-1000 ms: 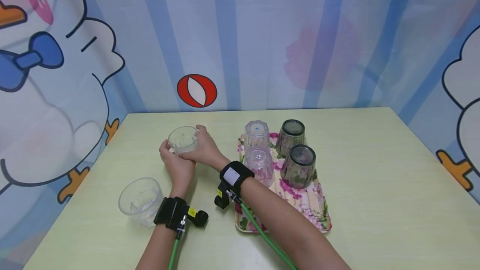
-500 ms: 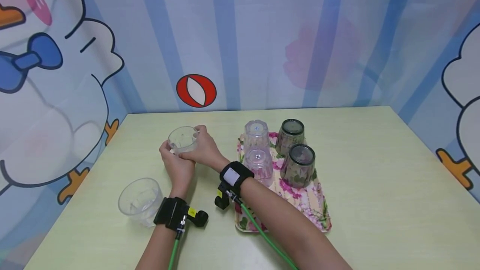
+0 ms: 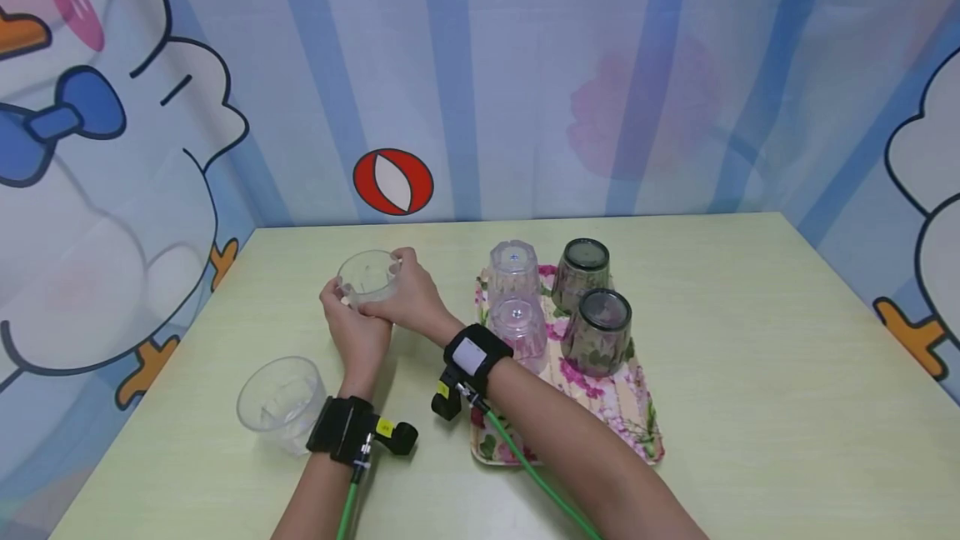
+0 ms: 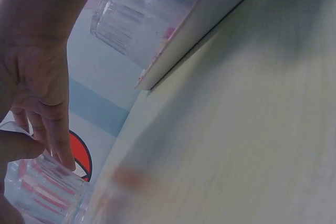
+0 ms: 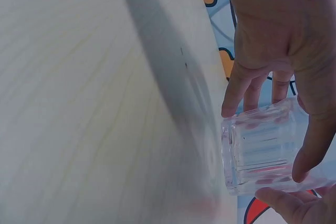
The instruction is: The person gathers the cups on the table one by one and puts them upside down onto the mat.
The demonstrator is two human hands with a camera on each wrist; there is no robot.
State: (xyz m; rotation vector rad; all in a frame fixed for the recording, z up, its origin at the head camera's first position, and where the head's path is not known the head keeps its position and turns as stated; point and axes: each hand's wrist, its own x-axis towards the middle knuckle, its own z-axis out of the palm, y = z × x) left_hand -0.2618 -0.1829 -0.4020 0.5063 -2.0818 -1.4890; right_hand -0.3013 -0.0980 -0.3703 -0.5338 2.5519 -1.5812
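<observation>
Both hands grip one clear glass (image 3: 366, 277), which stands upright toward the back left of the table with its open rim up. My left hand (image 3: 360, 336) holds it from the left and front, and my right hand (image 3: 414, 297) from the right. In the right wrist view, the left hand (image 5: 268, 40) has its fingers behind the ribbed glass (image 5: 262, 145) and its thumb across the front. From the left wrist, the right hand (image 4: 39, 77) stretches its fingers along the glass (image 4: 50, 192), whose base is close to the tabletop. The hands partly hide the glass.
A flowered tray (image 3: 600, 423) lies right of the hands. On it, upside down, are two clear glasses (image 3: 517, 327) and two dark grey glasses (image 3: 597, 332). A larger clear bowl (image 3: 279, 398) stands left of the left wrist. A printed curtain (image 3: 525, 82) rises behind the table.
Both hands keep their grip on the glass and it stays almost in place. The right wrist has shifted very slightly to the right.
</observation>
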